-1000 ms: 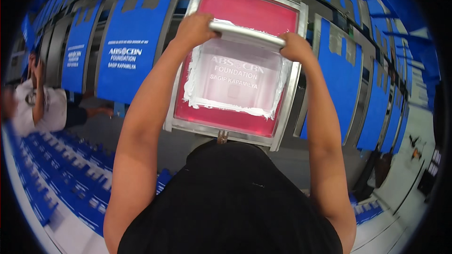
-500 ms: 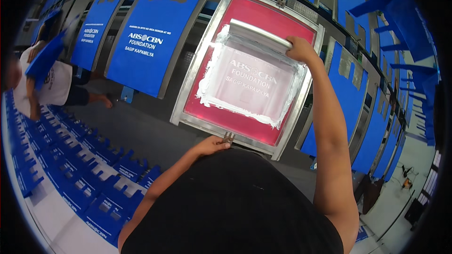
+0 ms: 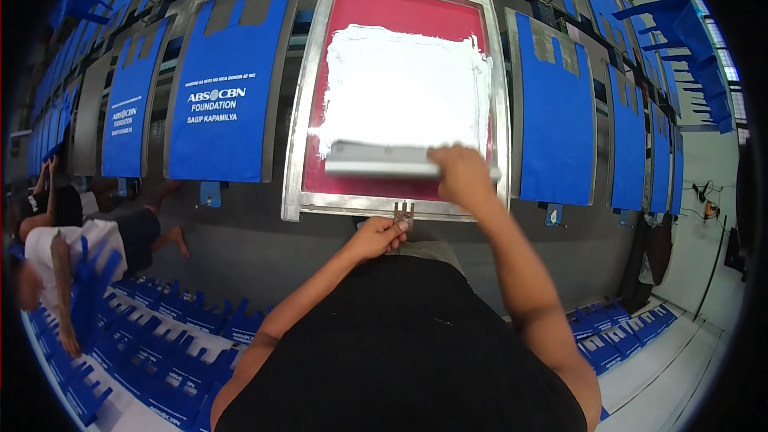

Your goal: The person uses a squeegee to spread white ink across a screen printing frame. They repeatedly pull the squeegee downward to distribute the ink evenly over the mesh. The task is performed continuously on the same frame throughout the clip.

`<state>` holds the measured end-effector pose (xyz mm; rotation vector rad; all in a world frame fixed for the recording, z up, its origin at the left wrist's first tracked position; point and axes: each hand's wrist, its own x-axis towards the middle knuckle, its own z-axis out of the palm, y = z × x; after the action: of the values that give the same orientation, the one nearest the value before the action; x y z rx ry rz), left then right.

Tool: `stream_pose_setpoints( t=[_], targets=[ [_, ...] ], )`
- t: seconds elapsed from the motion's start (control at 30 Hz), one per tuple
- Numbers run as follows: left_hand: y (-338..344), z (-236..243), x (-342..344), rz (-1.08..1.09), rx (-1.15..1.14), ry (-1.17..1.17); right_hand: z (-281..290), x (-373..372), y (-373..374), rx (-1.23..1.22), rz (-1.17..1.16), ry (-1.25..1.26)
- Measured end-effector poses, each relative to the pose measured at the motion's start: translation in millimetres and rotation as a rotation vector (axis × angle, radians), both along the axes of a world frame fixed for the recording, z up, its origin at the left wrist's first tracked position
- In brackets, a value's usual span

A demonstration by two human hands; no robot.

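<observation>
In front of me lies a silkscreen frame (image 3: pixel 501 96) with silver metal rails and red mesh (image 3: pixel 408 6). White ink (image 3: pixel 408 92) covers most of the mesh in a thick, ragged-edged square. My right hand (image 3: pixel 464 176) is closed round the right part of a long metal squeegee (image 3: pixel 372 166), which lies crosswise at the near end of the ink, a little blurred. My left hand (image 3: pixel 376 238) pinches a small forked metal bracket (image 3: pixel 403 212) at the middle of the frame's near rail. Whatever lies under the screen is hidden by the ink.
Blue bag panels lie on metal boards either side: a printed one (image 3: pixel 224 104) at left, an unprinted one (image 3: pixel 556 124) at right. Blue bags (image 3: pixel 176 304) cover the floor at lower left. A person in a white shirt (image 3: pixel 84 252) crouches at far left.
The squeegee has come from the far end of the screen to the near end in my right hand. White ink now covers the printed design seen before. My view has turned.
</observation>
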<state>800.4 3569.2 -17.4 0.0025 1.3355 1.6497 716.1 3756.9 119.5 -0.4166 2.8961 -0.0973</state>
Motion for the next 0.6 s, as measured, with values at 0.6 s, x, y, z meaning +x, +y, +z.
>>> stream_pose_setpoints(
  t=[0.6],
  targets=[
    [-49.4,26.7,-59.5,0.563,-0.886,0.597,-42.5,-41.5,156.9,-0.745,-0.339,-0.308]
  ],
)
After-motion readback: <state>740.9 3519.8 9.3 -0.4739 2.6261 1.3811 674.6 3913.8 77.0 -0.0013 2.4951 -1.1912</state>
